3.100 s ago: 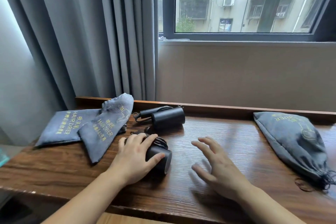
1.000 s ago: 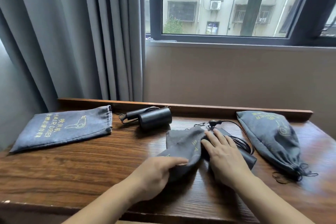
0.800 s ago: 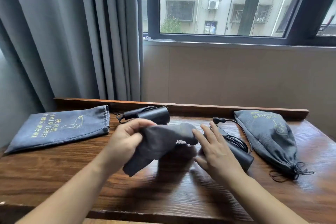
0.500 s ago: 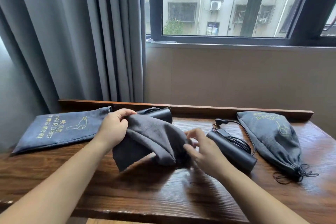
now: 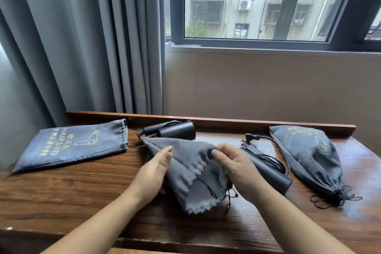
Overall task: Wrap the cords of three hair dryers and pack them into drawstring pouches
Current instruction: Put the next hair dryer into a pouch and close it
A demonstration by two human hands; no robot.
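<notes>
Both hands hold an empty grey drawstring pouch (image 5: 191,173) just above the middle of the wooden desk (image 5: 82,192), its gathered mouth toward me. My left hand (image 5: 153,173) grips its left side. My right hand (image 5: 233,163) pinches the fabric at the top right. A black hair dryer (image 5: 268,169) with its cord bundled lies right of the pouch. Another black hair dryer (image 5: 175,131) lies at the back by the rail. A flat empty pouch (image 5: 76,146) lies at the left. A filled, closed pouch (image 5: 311,154) lies at the right.
A raised wooden rail (image 5: 226,122) runs along the desk's back edge. Grey curtains (image 5: 82,37) hang behind on the left. A window (image 5: 257,2) sits above the beige wall. The closed pouch's drawstrings (image 5: 334,198) trail over the desk at the right.
The pouch was lifted off the dryer it lay against and turned, so its mouth now faces me. Both hands shifted their hold on the fabric. The dryer stayed on the desk.
</notes>
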